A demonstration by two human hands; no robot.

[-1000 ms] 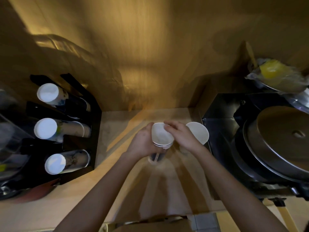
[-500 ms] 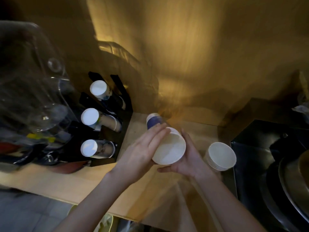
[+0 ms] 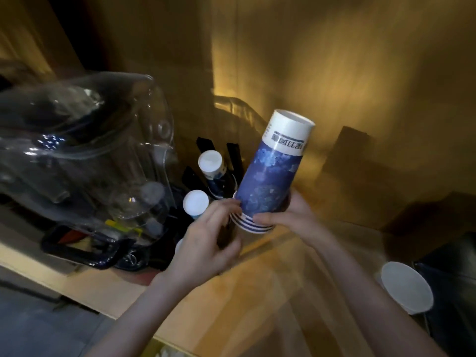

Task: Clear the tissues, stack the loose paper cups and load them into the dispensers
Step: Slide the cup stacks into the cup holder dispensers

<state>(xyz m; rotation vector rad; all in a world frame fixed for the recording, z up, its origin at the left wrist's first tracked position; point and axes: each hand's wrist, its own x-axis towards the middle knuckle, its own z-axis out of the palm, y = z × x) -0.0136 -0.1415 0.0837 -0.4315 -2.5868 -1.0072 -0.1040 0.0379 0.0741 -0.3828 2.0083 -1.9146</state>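
A stack of blue-and-white paper cups (image 3: 270,176) is held upside down and tilted, base end up, above the wooden counter (image 3: 231,300). My right hand (image 3: 291,217) grips its lower rim end from the right. My left hand (image 3: 208,243) touches the rims from the left with its fingertips. Behind my left hand stands the black cup dispenser (image 3: 226,161), with white cup bases showing in two slots (image 3: 210,161) (image 3: 195,202). A second short stack of white cups (image 3: 407,287) sits on the counter at the right.
A large clear plastic pitcher or jug (image 3: 85,155) with a dark handle fills the left side, close to the dispenser. A dark appliance (image 3: 453,279) stands at the right edge behind the second stack. A wooden wall rises behind the counter.
The cup stack has been turned from lying sideways, mouth toward me, to tilted upside down and raised. The view has swung left, bringing the pitcher and dispenser closer.
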